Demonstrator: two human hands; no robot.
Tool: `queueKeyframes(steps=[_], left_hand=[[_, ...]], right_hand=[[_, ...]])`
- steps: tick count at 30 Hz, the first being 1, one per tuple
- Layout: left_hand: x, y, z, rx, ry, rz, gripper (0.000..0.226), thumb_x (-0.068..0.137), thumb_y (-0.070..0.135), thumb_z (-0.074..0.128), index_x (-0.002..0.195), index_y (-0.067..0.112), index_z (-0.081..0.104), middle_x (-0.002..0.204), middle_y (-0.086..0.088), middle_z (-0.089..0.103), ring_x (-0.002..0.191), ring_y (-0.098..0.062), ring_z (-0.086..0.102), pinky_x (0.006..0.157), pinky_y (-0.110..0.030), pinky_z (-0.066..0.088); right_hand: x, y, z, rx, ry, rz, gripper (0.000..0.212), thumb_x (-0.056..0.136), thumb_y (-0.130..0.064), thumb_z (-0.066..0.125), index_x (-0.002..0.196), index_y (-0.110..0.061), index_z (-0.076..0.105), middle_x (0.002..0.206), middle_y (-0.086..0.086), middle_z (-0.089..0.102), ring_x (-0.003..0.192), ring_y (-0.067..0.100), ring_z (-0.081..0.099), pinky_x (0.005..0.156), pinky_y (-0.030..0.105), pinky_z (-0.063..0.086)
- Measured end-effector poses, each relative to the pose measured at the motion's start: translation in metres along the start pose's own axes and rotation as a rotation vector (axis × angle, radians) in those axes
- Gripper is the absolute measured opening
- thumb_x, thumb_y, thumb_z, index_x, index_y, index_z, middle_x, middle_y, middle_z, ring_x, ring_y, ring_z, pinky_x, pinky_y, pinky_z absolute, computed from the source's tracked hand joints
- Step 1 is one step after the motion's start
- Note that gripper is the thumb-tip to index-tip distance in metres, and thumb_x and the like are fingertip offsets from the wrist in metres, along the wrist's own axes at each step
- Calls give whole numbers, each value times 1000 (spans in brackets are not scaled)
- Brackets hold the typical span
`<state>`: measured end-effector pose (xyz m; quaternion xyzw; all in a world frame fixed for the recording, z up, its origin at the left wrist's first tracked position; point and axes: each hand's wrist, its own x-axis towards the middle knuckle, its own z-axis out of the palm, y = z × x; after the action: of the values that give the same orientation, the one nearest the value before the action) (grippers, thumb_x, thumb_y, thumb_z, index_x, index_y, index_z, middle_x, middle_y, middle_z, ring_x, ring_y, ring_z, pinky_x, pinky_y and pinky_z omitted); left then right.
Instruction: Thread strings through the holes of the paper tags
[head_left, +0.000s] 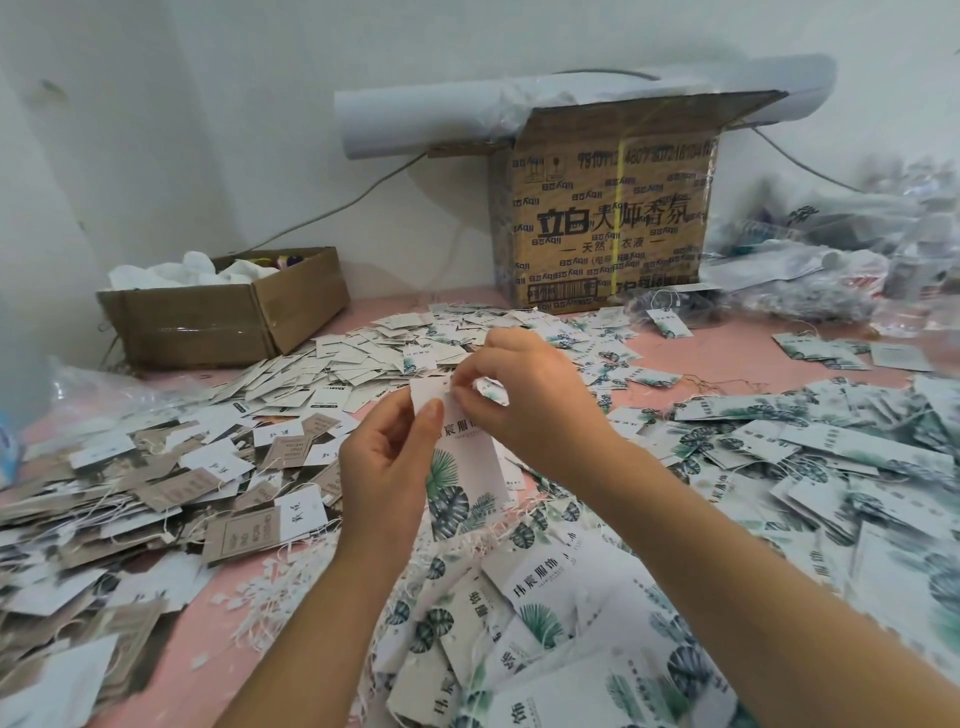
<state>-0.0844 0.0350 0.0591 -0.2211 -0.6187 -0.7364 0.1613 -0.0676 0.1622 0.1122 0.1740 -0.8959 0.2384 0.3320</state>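
My left hand (387, 457) holds a white paper tag with green leaf print (462, 483) upright above the table, thumb pressed on its upper left part. My right hand (524, 400) pinches at the tag's top edge, where the hole lies, with fingertips curled; a second small leaf tag (492, 389) shows under its fingers. The string itself is too thin to make out between the fingers. Loose white strings (275, 587) lie on the pink table below my left forearm.
Heaps of tags cover the pink table (208, 634): brown and white ones (156, 499) at left, leaf-print ones (831, 467) at right and in front. A small open carton (228, 312) sits back left, a tall printed carton (608, 218) behind, plastic bags (841, 260) back right.
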Motion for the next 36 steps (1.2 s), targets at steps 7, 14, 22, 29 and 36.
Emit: queueKeyframes(steps=[7, 14, 22, 29, 36], left_hand=[[1, -2, 1, 26, 12, 20, 14, 74, 38, 60, 76, 47, 71, 68, 16, 65, 66, 3, 57, 59, -13, 49], [1, -2, 2, 51, 27, 53, 36, 88, 18, 59, 73, 49, 70, 65, 17, 65, 63, 5, 56, 58, -9, 47], [3, -3, -2, -118, -2, -48, 20, 81, 33, 53, 82, 27, 72, 75, 8, 67, 68, -6, 58, 59, -19, 48], [6, -5, -3, -182, -8, -94, 12, 70, 20, 61, 70, 29, 70, 71, 9, 67, 67, -6, 59, 63, -18, 51], [9, -2, -4, -278, 83, -237, 28, 93, -2, 45, 79, 18, 58, 67, 5, 67, 62, -6, 63, 54, -20, 52]], right_hand=[[-1, 0, 2, -50, 84, -23, 13, 86, -14, 60, 87, -4, 69, 76, -5, 44, 80, 10, 38, 65, 27, 35], [-1, 0, 2, -39, 35, -41, 15, 87, -16, 60, 89, -5, 69, 82, 4, 57, 86, 19, 49, 70, 30, 40], [0, 1, 4, 70, 56, -2, 12, 86, -17, 63, 89, -10, 71, 78, -5, 53, 79, 12, 47, 70, 33, 45], [0, 2, 7, 139, -36, 12, 12, 86, -22, 64, 90, -14, 72, 67, -18, 42, 63, -5, 39, 57, 13, 28], [2, 14, -5, 388, -181, 171, 6, 84, -20, 67, 80, -19, 70, 51, -15, 54, 41, -2, 41, 43, 8, 32]])
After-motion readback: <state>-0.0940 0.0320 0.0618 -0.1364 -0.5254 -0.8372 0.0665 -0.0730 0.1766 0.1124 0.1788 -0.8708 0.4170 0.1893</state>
